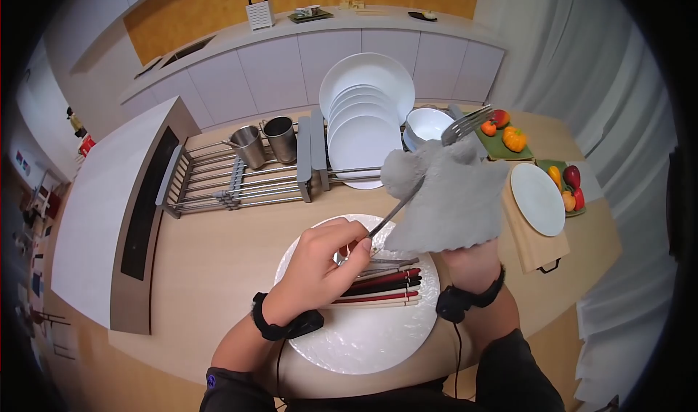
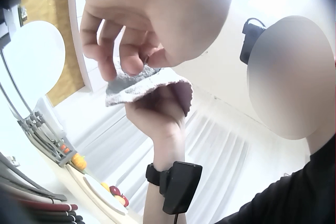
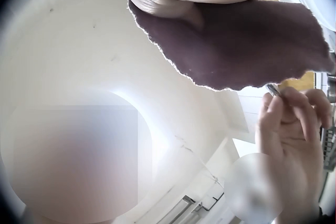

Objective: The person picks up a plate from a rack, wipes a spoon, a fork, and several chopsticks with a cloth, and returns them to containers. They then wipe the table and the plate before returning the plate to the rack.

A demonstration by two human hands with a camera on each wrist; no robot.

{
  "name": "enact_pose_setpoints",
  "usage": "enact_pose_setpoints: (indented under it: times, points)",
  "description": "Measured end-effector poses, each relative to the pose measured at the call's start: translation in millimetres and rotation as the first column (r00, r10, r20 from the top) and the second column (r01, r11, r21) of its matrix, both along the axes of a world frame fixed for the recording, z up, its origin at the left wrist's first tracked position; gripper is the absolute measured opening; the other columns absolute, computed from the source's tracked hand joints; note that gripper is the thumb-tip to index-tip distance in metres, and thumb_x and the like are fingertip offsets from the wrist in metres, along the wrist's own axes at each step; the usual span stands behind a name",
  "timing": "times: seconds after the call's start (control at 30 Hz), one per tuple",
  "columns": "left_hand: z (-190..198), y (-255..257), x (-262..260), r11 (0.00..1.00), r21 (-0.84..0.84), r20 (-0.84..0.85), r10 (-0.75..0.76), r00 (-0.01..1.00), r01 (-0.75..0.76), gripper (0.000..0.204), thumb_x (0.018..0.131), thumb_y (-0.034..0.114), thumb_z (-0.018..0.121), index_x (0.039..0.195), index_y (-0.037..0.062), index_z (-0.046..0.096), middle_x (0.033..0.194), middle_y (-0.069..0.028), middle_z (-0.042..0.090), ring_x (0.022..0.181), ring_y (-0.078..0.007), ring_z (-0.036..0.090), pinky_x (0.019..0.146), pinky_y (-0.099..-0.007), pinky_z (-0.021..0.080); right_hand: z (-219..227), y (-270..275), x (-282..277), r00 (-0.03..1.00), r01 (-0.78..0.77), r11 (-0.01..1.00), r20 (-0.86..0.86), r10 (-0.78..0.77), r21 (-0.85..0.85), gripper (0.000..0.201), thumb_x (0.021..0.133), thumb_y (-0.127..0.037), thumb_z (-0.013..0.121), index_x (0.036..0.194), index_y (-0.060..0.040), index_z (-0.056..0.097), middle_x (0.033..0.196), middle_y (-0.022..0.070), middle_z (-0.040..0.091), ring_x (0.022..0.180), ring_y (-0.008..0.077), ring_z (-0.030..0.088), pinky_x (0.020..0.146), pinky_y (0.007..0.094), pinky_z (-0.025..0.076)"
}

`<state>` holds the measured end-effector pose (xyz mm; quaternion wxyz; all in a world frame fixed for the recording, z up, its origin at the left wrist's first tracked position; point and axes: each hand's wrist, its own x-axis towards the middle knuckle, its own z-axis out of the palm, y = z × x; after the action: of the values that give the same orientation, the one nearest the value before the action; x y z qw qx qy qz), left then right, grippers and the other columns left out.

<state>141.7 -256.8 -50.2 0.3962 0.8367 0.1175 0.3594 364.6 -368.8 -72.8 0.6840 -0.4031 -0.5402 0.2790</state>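
Note:
My left hand [image 1: 316, 263] pinches the handle end of a metal fork [image 1: 469, 123] over a large white plate [image 1: 363, 350]. A grey cloth [image 1: 454, 205] is draped over my right hand [image 1: 472, 263] and wraps the middle of the fork, whose tines stick out past the far side. The right fingers are mostly hidden under the cloth; the right wrist view shows its dark underside [image 3: 236, 45] with the thumb against it. Below the left hand, red, black and white chopsticks [image 1: 382, 285] and some metal cutlery [image 1: 392, 264] lie on the plate.
Behind the plate stands a metal dish rack [image 1: 240, 186] with steel cups [image 1: 280, 139], white plates [image 1: 363, 146] and bowls [image 1: 429, 125]. To the right, a white oval plate [image 1: 538, 200] sits on a wooden board [image 1: 534, 248], beside green trays [image 1: 505, 149] of toy-like produce.

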Motion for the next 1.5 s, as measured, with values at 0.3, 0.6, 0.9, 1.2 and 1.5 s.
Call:
enact_pose_setpoints:
  times: [0.3, 0.6, 0.9, 1.2, 1.5]
  points:
    - [-1.4, -13.4, 5.6, 0.991, -0.126, -0.013, -0.044, 0.999, 0.042, 0.013, 0.098, 0.009, 0.064, 0.091, -0.0021, 0.064, 0.07, -0.0116, 0.062, 0.058, -0.0217, 0.058, 0.057, -0.0323, 0.046, -12.5, -3.2, -2.6, 0.974, 0.083, 0.996, 0.215, -0.074, -0.034, 0.051, 0.105, -0.032, 0.057, 0.147, -0.0069, 0.044, 0.146, 0.0105, 0.053, 0.133, 0.0239, 0.054, 0.112, 0.0401, 0.046]
    - [1.5, -15.3, 4.1, 0.998, 0.056, -0.012, 0.017, 1.0, -0.016, 0.01, 0.096, 0.005, 0.066, 0.088, -0.0023, 0.066, 0.068, -0.0122, 0.062, 0.057, -0.0226, 0.06, 0.055, -0.0321, 0.046, -6.3, 13.4, 15.2, 0.975, 0.062, 0.993, -0.218, -0.039, 0.1, 0.05, 0.104, -0.032, 0.058, 0.145, -0.0072, 0.045, 0.145, 0.0102, 0.054, 0.132, 0.024, 0.054, 0.112, 0.0404, 0.046]
    - [14.1, -23.9, -8.5, 0.997, 0.005, 0.078, 0.07, 0.994, -0.071, 0.008, 0.096, 0.001, 0.064, 0.089, -0.0028, 0.066, 0.066, -0.009, 0.061, 0.054, -0.0169, 0.058, 0.052, -0.0289, 0.044, -14.6, 1.9, 6.6, 0.998, 0.046, 0.995, -0.046, -0.042, 0.087, 0.049, 0.104, -0.033, 0.058, 0.144, -0.0074, 0.047, 0.143, 0.0099, 0.055, 0.132, 0.0241, 0.055, 0.112, 0.0406, 0.046]
    - [8.5, -19.1, -8.9, 0.988, -0.007, 0.06, 0.151, 0.987, -0.151, 0.012, 0.1, 0.002, 0.06, 0.091, -0.0044, 0.065, 0.063, -0.0061, 0.06, 0.053, -0.0116, 0.056, 0.052, -0.0257, 0.044, -11.4, 1.1, 4.0, 0.992, 0.086, 0.994, 0.092, -0.092, 0.061, 0.048, 0.103, -0.034, 0.058, 0.142, -0.0077, 0.049, 0.142, 0.0096, 0.056, 0.131, 0.0242, 0.055, 0.111, 0.0408, 0.046]
    - [8.2, -18.1, -2.6, 0.987, 0.03, 0.044, 0.155, 0.987, -0.156, 0.011, 0.1, 0.005, 0.061, 0.093, -0.0027, 0.065, 0.064, -0.01, 0.058, 0.053, -0.019, 0.055, 0.053, -0.03, 0.043, -9.3, 5.1, 12.6, 0.992, 0.125, 0.987, 0.019, -0.127, 0.101, 0.047, 0.103, -0.034, 0.058, 0.141, -0.0079, 0.05, 0.14, 0.0093, 0.057, 0.13, 0.0243, 0.055, 0.111, 0.041, 0.046]
